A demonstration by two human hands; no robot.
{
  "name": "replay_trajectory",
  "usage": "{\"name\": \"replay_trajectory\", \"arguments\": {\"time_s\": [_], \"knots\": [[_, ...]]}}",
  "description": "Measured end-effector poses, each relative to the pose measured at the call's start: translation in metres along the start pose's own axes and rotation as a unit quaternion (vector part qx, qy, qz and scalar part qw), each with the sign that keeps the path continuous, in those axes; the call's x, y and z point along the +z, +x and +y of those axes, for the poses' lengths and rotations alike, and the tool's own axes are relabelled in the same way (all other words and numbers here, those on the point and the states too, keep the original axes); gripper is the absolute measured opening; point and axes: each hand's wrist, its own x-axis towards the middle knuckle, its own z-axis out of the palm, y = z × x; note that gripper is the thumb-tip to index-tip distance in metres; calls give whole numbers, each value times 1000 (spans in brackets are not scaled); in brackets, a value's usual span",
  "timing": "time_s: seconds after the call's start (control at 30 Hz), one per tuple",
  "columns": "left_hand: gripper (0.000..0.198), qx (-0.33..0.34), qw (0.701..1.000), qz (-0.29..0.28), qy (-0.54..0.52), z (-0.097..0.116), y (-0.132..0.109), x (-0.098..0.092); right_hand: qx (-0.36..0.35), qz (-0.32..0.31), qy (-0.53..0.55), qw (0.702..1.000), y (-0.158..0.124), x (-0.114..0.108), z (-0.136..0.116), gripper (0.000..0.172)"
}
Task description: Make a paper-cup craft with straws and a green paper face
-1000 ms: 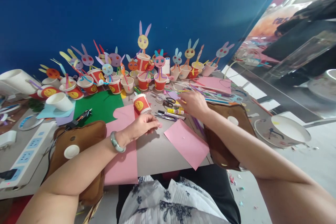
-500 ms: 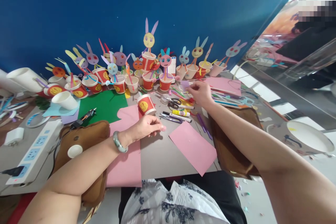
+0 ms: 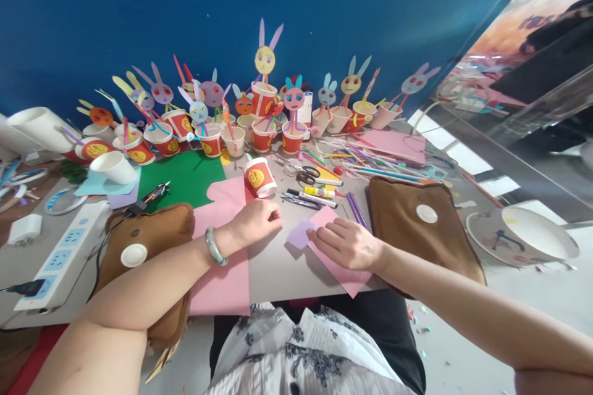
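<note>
My right hand (image 3: 345, 244) pinches a small piece of light purple paper (image 3: 300, 234) by its edge, over a pink paper sheet (image 3: 354, 281) on the table. My left hand (image 3: 257, 222), with a bangle on its wrist, is closed just left of the purple piece; whatever its fingertips may hold is hidden. Beyond the left hand stands a red and white paper cup (image 3: 259, 178), slightly tilted. Between the cup and the right hand lie scissors (image 3: 308, 174), a yellow glue stick (image 3: 319, 192), a marker (image 3: 312, 198) and a craft knife (image 3: 301, 202).
Paper cups with rabbit-faced figures (image 3: 294, 99) line the blue wall. Brown cushion-like bags (image 3: 426, 234) flank the work area. Pink paper (image 3: 220, 284) and green paper (image 3: 180, 185) lie left. A power strip (image 3: 67, 253) is at far left, coloured strips (image 3: 380, 166) at right.
My right hand has come back from the far side toward me, bringing the purple paper over the pink sheet. My left hand has shifted slightly left, its fingers curled in more.
</note>
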Motion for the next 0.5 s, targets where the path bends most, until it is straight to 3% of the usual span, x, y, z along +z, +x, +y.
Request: {"name": "replay_trajectory", "arguments": {"time_s": [0.07,0.13,0.27,0.37,0.43,0.5], "knots": [[19,5,999,31,5,2,-1,1,4,16,-13,1000,3,-3,-12,19],[26,7,998,29,-58,4,-2,2,14,26,-24,999,7,-6,-19,21],[37,-23,969,-118,-218,7,-3,6,13,39,-56,998,13,-9,-24,19],[39,-41,955,-155,-250,5,-2,5,30,19,-24,999,13,-9,-20,21],[39,-41,957,-138,-251,2,-1,3,89,-7,8,996,8,-11,-12,21],[39,-39,960,-123,-249,1,0,0,195,-35,4,980,0,-14,0,20]]}}
